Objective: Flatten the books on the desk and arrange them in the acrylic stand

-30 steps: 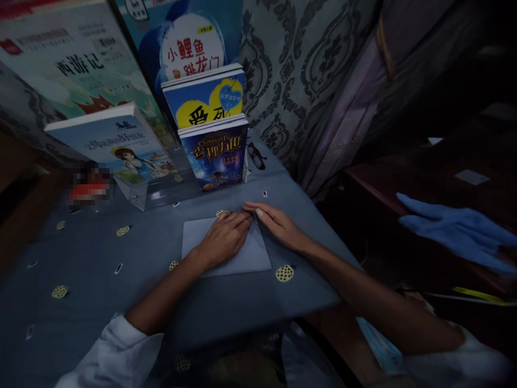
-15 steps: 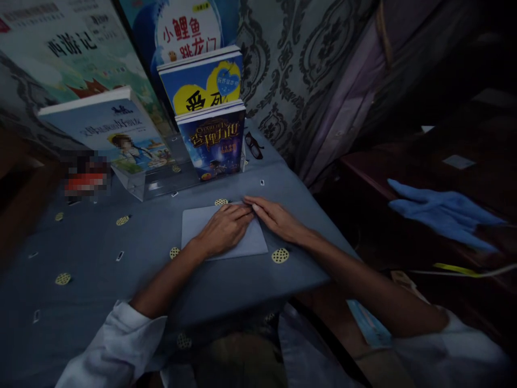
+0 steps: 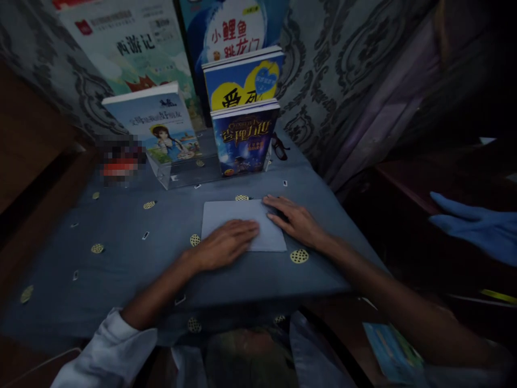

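A pale sheet of paper (image 3: 226, 213), perhaps folded, lies flat on the blue patterned tablecloth (image 3: 161, 264). My left hand (image 3: 226, 243) rests palm down on its lower left part, fingers stretched out toward the right. At the paper's upper right edge, my right hand (image 3: 294, 220) lies with its fingers extended, thumb apart from them. Neither hand grips anything. The two hands are apart from each other, with bare paper between them.
Behind the paper, a clear acrylic stand (image 3: 165, 177) holds several books, among them a dark blue book (image 3: 244, 140). Eyeglasses (image 3: 279, 148) lie beside it. A blue glove (image 3: 476, 226) hangs over a dark surface at right. A patterned wall (image 3: 323, 70) closes the back.
My hands were close together at the paper's upper right; my left hand has slid down, away from my right. The whole view has shifted, with things appearing farther right.
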Action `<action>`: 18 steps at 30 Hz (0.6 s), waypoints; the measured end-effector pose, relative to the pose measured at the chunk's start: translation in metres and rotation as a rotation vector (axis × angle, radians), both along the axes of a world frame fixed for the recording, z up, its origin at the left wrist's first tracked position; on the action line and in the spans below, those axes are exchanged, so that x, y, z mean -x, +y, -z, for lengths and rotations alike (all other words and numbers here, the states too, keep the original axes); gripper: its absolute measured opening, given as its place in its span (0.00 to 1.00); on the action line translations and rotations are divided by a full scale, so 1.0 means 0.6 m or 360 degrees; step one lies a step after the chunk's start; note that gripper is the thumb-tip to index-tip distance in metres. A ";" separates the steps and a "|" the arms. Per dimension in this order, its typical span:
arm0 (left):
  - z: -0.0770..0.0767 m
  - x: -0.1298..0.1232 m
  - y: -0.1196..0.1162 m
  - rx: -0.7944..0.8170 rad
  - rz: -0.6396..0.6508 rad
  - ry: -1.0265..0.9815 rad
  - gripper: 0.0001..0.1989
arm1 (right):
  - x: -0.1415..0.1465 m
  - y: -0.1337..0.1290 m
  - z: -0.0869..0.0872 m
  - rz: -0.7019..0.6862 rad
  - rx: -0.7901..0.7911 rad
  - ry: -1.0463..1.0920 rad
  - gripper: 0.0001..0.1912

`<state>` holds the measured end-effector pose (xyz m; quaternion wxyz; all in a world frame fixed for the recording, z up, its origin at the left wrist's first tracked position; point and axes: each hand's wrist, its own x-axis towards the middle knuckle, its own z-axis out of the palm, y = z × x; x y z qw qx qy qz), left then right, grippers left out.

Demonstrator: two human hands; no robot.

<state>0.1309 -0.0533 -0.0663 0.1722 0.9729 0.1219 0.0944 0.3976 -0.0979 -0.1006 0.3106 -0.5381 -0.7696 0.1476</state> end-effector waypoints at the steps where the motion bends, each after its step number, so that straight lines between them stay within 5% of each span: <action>1: 0.002 0.020 0.020 0.0023 -0.0101 -0.0023 0.21 | -0.002 0.002 0.001 -0.0009 -0.0006 -0.0033 0.23; 5: 0.012 0.094 0.097 0.0200 -0.0428 -0.0167 0.21 | 0.014 0.010 -0.005 -0.0032 -0.0071 -0.0230 0.20; 8: 0.017 0.116 0.127 0.0366 -0.0474 -0.0263 0.21 | 0.073 0.002 -0.019 -0.0358 -0.0111 -0.0283 0.20; 12: 0.023 0.112 0.133 0.0410 -0.0447 -0.0385 0.20 | 0.184 -0.022 -0.034 -0.1040 0.0000 -0.0263 0.22; 18: 0.028 0.111 0.131 0.0454 -0.0469 -0.0474 0.21 | 0.239 0.002 -0.034 -0.1110 0.0168 -0.0272 0.24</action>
